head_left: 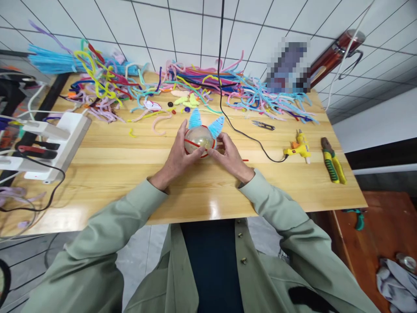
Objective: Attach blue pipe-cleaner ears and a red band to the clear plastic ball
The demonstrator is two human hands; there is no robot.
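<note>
Between my two hands, just above the wooden table (130, 191), is a clear round ball (197, 135) with red pipe cleaner strips around it. Two blue ear shapes (195, 118) stick up from its top. My left hand (183, 152) grips the ball's left side, its thumb along the lower front. On the other side, my right hand (228, 154) holds the right edge, with thumb and fingertips at the red strip. The two thumbs nearly meet at the front. A short red piece (245, 160) lies beside my right wrist.
Piles of colored pipe cleaners (202, 78) line the tiled wall. Rightward lie thread snips (263, 125), a yellow glue gun (299, 147) with a black cord, and pliers (333, 161). A white power strip (70, 139) stands left. A red thermos (335, 56) is at the back right.
</note>
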